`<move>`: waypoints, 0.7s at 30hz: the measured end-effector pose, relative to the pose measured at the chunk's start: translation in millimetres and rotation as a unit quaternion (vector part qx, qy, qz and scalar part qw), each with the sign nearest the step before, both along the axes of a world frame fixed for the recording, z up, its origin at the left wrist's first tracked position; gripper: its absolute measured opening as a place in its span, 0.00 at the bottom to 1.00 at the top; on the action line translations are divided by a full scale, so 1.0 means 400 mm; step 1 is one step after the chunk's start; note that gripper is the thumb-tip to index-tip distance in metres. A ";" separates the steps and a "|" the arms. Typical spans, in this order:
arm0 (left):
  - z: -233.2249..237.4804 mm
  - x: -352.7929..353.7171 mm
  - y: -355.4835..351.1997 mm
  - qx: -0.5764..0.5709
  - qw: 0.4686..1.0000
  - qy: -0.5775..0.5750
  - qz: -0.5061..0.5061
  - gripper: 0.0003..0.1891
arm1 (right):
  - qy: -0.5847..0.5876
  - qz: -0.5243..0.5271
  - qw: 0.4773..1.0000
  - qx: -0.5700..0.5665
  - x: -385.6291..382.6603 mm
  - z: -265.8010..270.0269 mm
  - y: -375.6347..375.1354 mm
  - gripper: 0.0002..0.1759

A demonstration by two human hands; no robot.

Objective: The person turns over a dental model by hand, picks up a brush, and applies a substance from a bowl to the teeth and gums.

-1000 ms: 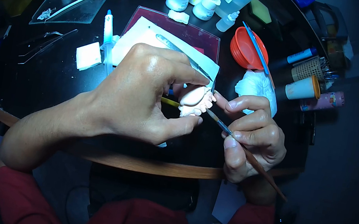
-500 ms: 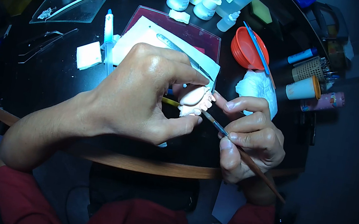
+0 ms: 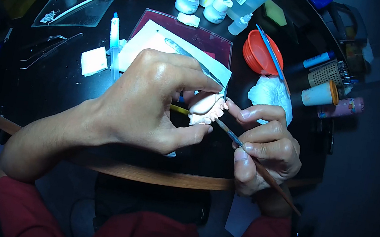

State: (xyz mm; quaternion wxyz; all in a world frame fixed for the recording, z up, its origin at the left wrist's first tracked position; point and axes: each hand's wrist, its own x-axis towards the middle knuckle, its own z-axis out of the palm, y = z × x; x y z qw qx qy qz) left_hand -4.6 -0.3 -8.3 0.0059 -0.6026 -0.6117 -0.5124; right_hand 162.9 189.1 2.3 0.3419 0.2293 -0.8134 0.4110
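Note:
Between thumb and fingers, my left hand [image 3: 153, 97] grips a pale dental model [image 3: 206, 107] with a row of teeth facing right. A thin brush [image 3: 232, 136] with a brown wooden handle is pinched in my right hand [image 3: 268, 149]. Its tip points up and left at the teeth, very close to them; whether it touches is hard to tell. My right index finger reaches the model's right side. Behind my left hand, a yellow stick [image 3: 180, 110] shows in part. White paper [image 3: 151, 36] with a metal tool [image 3: 186, 51] on it lies beyond the model.
Several jars [image 3: 188, 5] and a clear bottle [image 3: 251, 1] stand at the back. Right of them are red bowls [image 3: 256, 54], crumpled tissue [image 3: 271, 97] and an orange-rimmed cup [image 3: 318, 94]. A syringe [image 3: 115, 30], tweezers [image 3: 52, 53] and a glass plate [image 3: 84, 13] lie left.
The brush tip has moved slightly right and down, away from the teeth. My left hand still holds the model in nearly the same place.

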 end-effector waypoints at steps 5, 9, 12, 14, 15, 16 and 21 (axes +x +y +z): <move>-0.004 0.001 0.001 0.005 1.000 0.005 0.002 0.25 | 0.006 0.003 1.000 -0.003 -0.004 -0.007 0.004 0.10; -0.005 0.001 0.002 0.006 1.000 0.004 0.004 0.25 | 0.002 0.006 1.000 -0.023 0.000 -0.009 0.004 0.10; -0.004 0.000 0.002 0.007 1.000 0.003 0.002 0.25 | -0.003 0.010 1.000 -0.028 0.001 -0.011 0.006 0.10; -0.003 0.000 0.003 0.009 1.000 0.004 0.001 0.25 | -0.005 0.011 0.999 -0.031 0.001 -0.012 0.007 0.10; -0.002 0.000 0.003 0.010 1.000 0.003 0.001 0.25 | -0.006 0.013 0.999 -0.031 0.001 -0.012 0.007 0.10; -0.002 0.001 0.003 0.011 1.000 0.003 0.002 0.25 | -0.007 0.015 0.999 -0.031 0.001 -0.013 0.008 0.10; 0.001 0.001 0.001 0.011 1.000 0.004 0.002 0.25 | -0.013 0.022 0.999 -0.040 0.002 -0.010 0.008 0.10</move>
